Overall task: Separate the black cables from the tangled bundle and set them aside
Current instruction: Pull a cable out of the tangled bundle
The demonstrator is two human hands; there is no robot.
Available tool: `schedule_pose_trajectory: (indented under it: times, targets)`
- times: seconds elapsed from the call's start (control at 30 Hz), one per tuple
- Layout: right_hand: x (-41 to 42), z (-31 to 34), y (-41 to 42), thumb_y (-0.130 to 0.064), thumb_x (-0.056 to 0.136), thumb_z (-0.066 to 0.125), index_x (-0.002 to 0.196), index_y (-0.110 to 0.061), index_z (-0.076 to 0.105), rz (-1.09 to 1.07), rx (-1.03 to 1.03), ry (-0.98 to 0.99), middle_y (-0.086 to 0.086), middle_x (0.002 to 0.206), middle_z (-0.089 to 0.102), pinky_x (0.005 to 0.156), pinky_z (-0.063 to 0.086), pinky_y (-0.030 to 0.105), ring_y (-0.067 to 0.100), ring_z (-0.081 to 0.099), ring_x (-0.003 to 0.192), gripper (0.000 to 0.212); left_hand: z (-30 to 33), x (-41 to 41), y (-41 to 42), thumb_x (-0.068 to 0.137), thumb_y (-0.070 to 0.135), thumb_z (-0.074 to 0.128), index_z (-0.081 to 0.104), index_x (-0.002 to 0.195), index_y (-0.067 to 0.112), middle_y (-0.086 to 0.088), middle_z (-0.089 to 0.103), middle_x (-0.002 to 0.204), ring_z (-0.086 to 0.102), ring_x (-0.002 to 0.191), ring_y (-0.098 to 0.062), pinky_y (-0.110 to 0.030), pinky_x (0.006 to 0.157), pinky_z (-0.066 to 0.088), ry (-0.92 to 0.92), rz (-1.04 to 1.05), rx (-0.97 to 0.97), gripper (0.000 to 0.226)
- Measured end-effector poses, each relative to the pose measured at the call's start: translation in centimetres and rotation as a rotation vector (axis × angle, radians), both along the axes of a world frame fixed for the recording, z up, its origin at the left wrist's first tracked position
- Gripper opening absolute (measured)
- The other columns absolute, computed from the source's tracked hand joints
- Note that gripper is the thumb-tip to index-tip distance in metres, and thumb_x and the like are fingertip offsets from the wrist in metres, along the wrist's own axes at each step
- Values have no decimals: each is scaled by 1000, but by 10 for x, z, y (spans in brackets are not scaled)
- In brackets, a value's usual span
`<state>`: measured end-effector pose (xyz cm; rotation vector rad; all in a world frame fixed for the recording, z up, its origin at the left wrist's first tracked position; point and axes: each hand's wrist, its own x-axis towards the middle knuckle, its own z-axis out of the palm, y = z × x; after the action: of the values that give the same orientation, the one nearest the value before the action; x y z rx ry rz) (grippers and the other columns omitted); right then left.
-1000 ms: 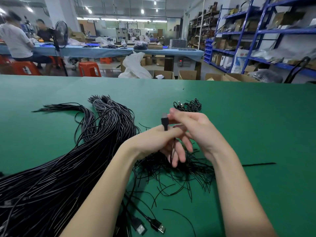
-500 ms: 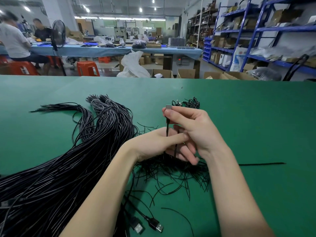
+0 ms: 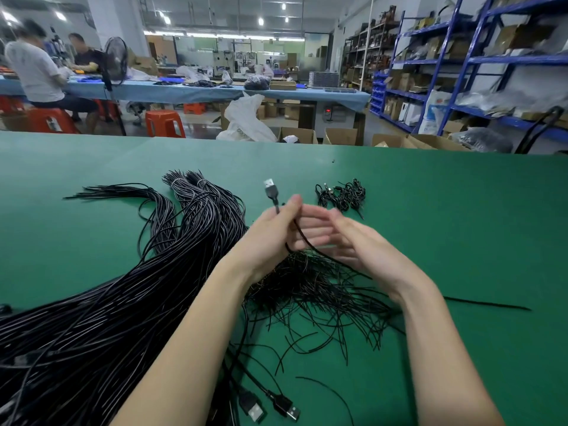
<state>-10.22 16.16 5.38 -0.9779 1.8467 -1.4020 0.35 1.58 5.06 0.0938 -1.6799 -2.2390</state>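
My left hand (image 3: 273,238) pinches a black cable (image 3: 299,233) just below its USB plug (image 3: 270,188), which sticks up above my fingers. The cable runs down across my palm toward the tangle of thin black wires (image 3: 319,290) under both wrists. My right hand (image 3: 359,244) hovers blurred beside the left with fingers straight, and nothing shows in its grasp. A thick bundle of black cables (image 3: 129,287) sweeps across the left of the green table (image 3: 445,216).
A small heap of coiled black cables (image 3: 342,195) lies beyond my hands. Two USB plugs (image 3: 270,405) rest near the front edge between my forearms. One stray cable (image 3: 491,304) stretches right. Behind the table are stools, boxes, blue shelving and seated people.
The cable passed from my right hand to my left, which now holds the plug higher and further left. My right hand let go and opened.
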Motion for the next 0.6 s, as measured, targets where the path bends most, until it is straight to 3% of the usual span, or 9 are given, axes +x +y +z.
schedule_pose_trajectory:
  times: [0.07, 0.1, 0.2, 0.3, 0.37, 0.53, 0.6]
  targets:
    - [2, -4, 2, -59, 89, 60, 112, -21, 72, 69, 73, 87, -3, 99, 80, 93, 49, 26, 8, 75, 86, 46, -1, -3, -4, 110, 37, 26, 69, 110, 0, -22, 72, 117, 69, 113, -31, -30, 88, 58, 86, 55, 103, 56]
    - [5, -3, 1, -49, 94, 64, 100, -16, 75, 67, 54, 123, -2, 88, 79, 82, 51, 23, 7, 71, 73, 36, -2, -4, -6, 110, 38, 24, 68, 111, 0, -21, 71, 118, 68, 115, -30, -30, 90, 58, 114, 75, 132, 58]
    - [13, -2, -7, -35, 99, 64, 73, -20, 74, 40, -81, 130, -8, 59, 60, 54, 37, 19, 7, 46, 51, 31, -1, -5, -6, 109, 44, 22, 71, 112, 5, -17, 71, 122, 66, 120, -26, -29, 95, 55, 164, 84, 180, 63]
    - [17, -4, -15, -42, 98, 63, 72, -22, 75, 66, -115, 82, -10, 55, 41, 52, 22, 30, 12, 30, 54, 35, 2, -4, -2, 108, 45, 25, 78, 111, 11, -14, 70, 126, 63, 125, -24, -26, 98, 52, 191, -1, 187, 63]
    - [17, -8, -18, -46, 97, 65, 72, -22, 75, 61, -81, 62, -10, 55, 39, 51, 20, 29, 12, 27, 53, 37, 4, -3, 3, 109, 39, 26, 76, 113, 12, -14, 68, 128, 61, 126, -24, -27, 99, 52, 203, -31, 175, 57]
    - [9, -19, -14, -63, 86, 68, 72, -22, 76, 79, -37, -13, -7, 58, 45, 53, 32, 22, 10, 37, 54, 45, 9, 4, 5, 110, 38, 21, 72, 119, 6, -17, 66, 132, 62, 126, -27, -33, 99, 53, 198, -148, 238, 61]
    - [8, -24, -11, -60, 87, 67, 77, -24, 77, 149, -62, -93, -8, 60, 46, 53, 36, 19, 9, 37, 54, 39, 10, 5, 5, 110, 39, 20, 68, 125, 6, -15, 64, 134, 60, 128, -26, -34, 101, 52, 208, -185, 260, 60]
